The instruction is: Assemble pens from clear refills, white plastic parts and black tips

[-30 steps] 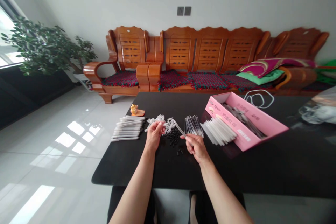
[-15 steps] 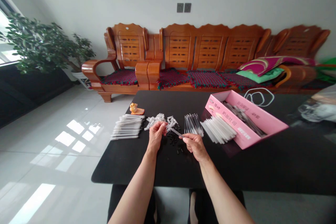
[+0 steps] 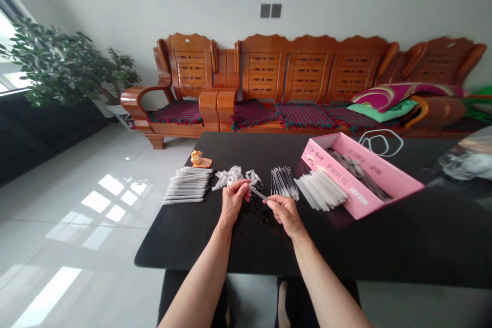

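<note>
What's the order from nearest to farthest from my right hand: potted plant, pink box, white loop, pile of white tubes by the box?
From your right hand, in the head view:
1. Pile of white tubes, just to its right.
2. Pink box, right beyond the tubes.
3. White loop, behind the box.
4. Potted plant, far left by the window.

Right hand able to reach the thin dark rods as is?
Probably yes: nothing visible separates the right hand from the thin dark rods beyond, though its grip is on a pale tube.
</note>
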{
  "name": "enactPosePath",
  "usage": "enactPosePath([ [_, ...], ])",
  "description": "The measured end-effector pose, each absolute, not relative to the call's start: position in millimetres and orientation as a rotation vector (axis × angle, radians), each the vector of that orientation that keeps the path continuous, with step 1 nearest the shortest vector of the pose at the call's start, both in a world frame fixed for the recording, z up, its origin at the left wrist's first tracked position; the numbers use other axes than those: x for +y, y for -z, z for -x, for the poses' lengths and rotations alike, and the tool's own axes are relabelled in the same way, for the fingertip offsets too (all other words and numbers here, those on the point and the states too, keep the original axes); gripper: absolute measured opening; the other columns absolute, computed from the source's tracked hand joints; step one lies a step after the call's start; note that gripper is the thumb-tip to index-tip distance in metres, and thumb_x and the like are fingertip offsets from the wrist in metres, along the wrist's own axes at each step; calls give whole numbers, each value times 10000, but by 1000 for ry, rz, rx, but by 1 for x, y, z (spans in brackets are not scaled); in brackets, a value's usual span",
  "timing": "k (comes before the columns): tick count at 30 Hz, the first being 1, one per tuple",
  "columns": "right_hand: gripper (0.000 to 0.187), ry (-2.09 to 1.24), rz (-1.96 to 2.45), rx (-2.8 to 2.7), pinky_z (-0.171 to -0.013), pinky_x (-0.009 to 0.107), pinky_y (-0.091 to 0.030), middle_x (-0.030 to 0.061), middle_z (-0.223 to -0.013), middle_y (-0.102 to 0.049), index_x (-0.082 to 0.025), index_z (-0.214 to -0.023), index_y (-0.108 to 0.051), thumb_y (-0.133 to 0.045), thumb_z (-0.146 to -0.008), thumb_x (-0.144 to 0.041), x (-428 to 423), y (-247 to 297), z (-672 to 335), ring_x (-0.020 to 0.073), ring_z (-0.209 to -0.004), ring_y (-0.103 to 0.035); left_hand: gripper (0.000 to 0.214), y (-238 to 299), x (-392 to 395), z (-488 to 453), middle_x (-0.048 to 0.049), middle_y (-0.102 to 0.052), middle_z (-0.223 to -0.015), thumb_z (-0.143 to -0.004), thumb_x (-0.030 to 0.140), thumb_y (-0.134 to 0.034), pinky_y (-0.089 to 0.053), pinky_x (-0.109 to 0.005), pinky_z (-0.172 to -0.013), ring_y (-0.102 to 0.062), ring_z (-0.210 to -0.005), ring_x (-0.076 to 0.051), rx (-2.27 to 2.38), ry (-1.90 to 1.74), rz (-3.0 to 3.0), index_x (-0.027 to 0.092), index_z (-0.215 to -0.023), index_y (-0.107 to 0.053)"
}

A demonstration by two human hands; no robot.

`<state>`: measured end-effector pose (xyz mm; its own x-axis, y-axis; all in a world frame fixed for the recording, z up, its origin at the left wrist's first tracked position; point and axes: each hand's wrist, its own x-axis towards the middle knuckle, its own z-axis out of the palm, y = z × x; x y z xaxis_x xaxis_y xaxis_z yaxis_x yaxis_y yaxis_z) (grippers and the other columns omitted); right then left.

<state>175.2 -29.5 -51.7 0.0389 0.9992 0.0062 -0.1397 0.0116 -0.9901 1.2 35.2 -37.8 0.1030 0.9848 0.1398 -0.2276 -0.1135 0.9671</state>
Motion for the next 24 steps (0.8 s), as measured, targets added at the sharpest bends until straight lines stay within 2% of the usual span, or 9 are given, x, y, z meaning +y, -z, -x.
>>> enactPosePath([
  [9, 296, -1224, 1142, -1111, -362, 213, -178, -99, -445, -303, -140, -834, -698, -613, -846, -423, -32, 47, -174, 61, -373, -222, 328, 40, 32, -9, -16, -641, -593, -775, 410, -705, -464, -231, -498, -557, -486, -112, 861, -1359, -1117, 138, -953, -754],
  [17, 332, -1205, 1145, -1174, -374, 207, -212, -86, -403, -344, -146, -746, -673, -564, -866, -435, -33, 47, -176, 64, -364, -264, 340, 37, 28, -13, -16, -646, -628, -787, 417, -695, -497, -237, -523, -578, -516, -113, 840, -1389, -1164, 152, -993, -750],
  [24, 351, -1180, 1167, -1155, -368, 204, -224, -89, -412, -340, -141, -785, -684, -572, -855, -466, -33, 48, -173, 66, -362, -269, 390, 37, 30, -15, -16, -652, -616, -797, 423, -685, -511, -229, -535, -590, -510, -111, 833, -1325, -1175, 135, -1058, -722],
])
